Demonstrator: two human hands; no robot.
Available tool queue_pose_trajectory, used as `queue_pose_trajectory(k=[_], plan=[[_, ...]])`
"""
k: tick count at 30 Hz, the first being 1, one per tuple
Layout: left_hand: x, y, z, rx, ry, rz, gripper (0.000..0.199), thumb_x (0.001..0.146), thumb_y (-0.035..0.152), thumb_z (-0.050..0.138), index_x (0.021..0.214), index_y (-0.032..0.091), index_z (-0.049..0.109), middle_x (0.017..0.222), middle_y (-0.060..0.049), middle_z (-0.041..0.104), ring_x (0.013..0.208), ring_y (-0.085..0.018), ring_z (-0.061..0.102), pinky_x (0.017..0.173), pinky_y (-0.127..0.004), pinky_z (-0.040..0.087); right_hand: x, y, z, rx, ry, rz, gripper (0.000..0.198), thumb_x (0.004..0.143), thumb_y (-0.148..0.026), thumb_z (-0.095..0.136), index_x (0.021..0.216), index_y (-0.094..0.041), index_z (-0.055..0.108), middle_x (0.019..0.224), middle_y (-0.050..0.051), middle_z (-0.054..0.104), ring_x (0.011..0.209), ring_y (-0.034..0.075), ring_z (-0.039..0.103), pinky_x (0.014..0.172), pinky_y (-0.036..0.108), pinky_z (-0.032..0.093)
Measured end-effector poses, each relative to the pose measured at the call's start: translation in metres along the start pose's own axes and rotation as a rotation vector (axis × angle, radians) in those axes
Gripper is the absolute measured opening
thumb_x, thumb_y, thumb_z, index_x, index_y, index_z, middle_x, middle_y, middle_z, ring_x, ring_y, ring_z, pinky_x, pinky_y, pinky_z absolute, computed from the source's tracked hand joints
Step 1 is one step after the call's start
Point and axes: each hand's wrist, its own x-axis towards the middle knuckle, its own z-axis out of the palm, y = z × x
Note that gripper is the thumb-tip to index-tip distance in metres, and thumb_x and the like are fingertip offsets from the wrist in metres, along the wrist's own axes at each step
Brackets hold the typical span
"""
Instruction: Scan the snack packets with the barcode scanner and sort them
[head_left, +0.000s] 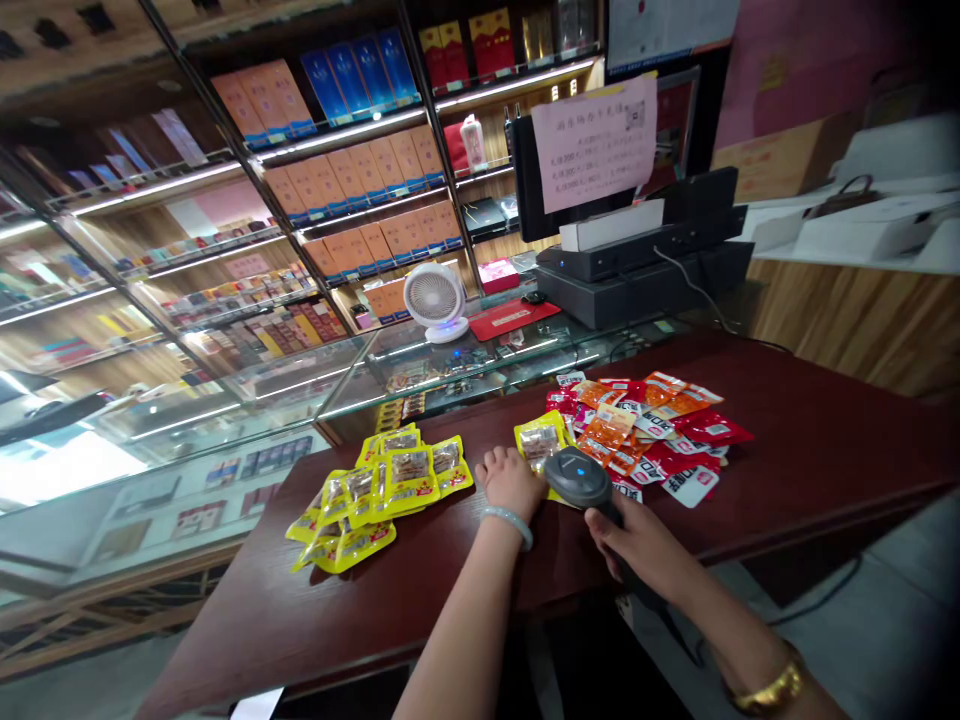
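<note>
My right hand (645,545) is wrapped round the handle of a dark grey barcode scanner (577,478), whose head has a small blue light. Beneath and just behind the scanner head lies a yellow snack packet (541,440), partly covered. My left hand (511,482) rests low over the table beside that packet, palm down, fingers slightly bent and holding nothing visible. A pile of yellow snack packets (409,478) lies to its left. Right of the scanner is a heap of red, orange and white snack packets (637,425).
The dark red table (810,430) meets a glass display counter (352,385) at the back. On the counter are a white fan (435,298), a red mat (514,319) and a monitor (577,205) by a black cash drawer (645,280). A cable hangs below my right arm.
</note>
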Motion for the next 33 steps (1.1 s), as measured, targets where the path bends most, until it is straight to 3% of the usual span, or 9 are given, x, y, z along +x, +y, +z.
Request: queue_pose_trajectory(k=[8,18,21,24,27,29,30,33], plan=[[-0.001,-0.026,-0.001,-0.179,-0.112,-0.101,0.045,0.082,0.049,0.064,0.112,0.018,0.051,0.105,-0.012,0.072,0.105,-0.031,0.066,0.087,-0.039,0.041,0.005,-0.001,-0.002,0.034,0.015,0.015,0.055,0.081,-0.077,0.053,0.085,-0.022,0.047,0.055,-0.009,0.051,0.04,0.012,0.053,0.042,0.024,0.043],[-0.012,-0.057,-0.005,-0.228,-0.066,-0.187,0.039,0.083,0.048,0.065,0.107,0.021,0.051,0.105,-0.007,0.072,0.105,-0.026,0.067,0.084,-0.033,0.041,0.009,-0.01,0.012,0.116,-0.045,-0.007,0.053,0.083,-0.075,0.054,0.08,-0.023,0.045,0.056,-0.009,0.049,0.039,0.01,0.051,0.042,0.023,0.041],[-0.013,-0.078,-0.017,-0.228,-0.052,-0.229,0.043,0.083,0.052,0.063,0.111,0.021,0.051,0.103,-0.008,0.072,0.103,-0.027,0.067,0.083,-0.034,0.042,0.011,-0.009,0.016,0.096,-0.048,-0.009,0.054,0.083,-0.075,0.053,0.08,-0.022,0.045,0.055,-0.009,0.049,0.039,0.01,0.051,0.042,0.023,0.041],[-0.014,-0.111,-0.046,-0.161,0.055,-0.376,0.048,0.085,0.054,0.059,0.118,0.02,0.05,0.109,-0.013,0.07,0.106,-0.031,0.065,0.085,-0.038,0.043,0.013,-0.006,0.017,0.094,-0.081,-0.012,0.053,0.084,-0.075,0.053,0.082,-0.022,0.044,0.055,-0.009,0.049,0.039,0.009,0.05,0.042,0.022,0.04],[-0.013,-0.134,-0.073,-0.043,0.432,-0.518,0.067,0.08,0.06,0.062,0.131,0.02,0.044,0.135,-0.018,0.056,0.129,-0.037,0.049,0.094,-0.044,0.041,0.015,-0.001,0.017,0.106,-0.091,-0.012,0.053,0.084,-0.075,0.052,0.082,-0.023,0.043,0.057,-0.009,0.049,0.039,0.009,0.05,0.041,0.021,0.039],[-0.01,-0.131,-0.076,-0.014,0.549,-0.474,0.069,0.081,0.06,0.061,0.134,0.02,0.044,0.14,-0.017,0.052,0.134,-0.035,0.044,0.101,-0.044,0.038,0.016,0.003,0.015,0.104,-0.08,-0.006,0.054,0.084,-0.076,0.052,0.081,-0.023,0.043,0.056,-0.009,0.049,0.038,0.009,0.05,0.041,0.021,0.039],[-0.008,-0.123,-0.073,-0.017,0.519,-0.413,0.065,0.083,0.059,0.06,0.132,0.019,0.047,0.136,-0.015,0.055,0.131,-0.034,0.046,0.102,-0.043,0.037,0.016,0.004,0.014,0.098,-0.072,-0.002,0.054,0.084,-0.076,0.051,0.081,-0.023,0.043,0.056,-0.009,0.049,0.038,0.009,0.05,0.041,0.021,0.04],[-0.001,-0.082,-0.047,-0.048,0.266,-0.185,0.053,0.086,0.062,0.054,0.116,0.019,0.061,0.118,-0.013,0.065,0.119,-0.032,0.053,0.101,-0.043,0.037,0.014,0.005,0.01,0.063,-0.045,0.007,0.053,0.085,-0.076,0.051,0.081,-0.023,0.044,0.053,-0.009,0.049,0.039,0.01,0.052,0.042,0.022,0.04]])
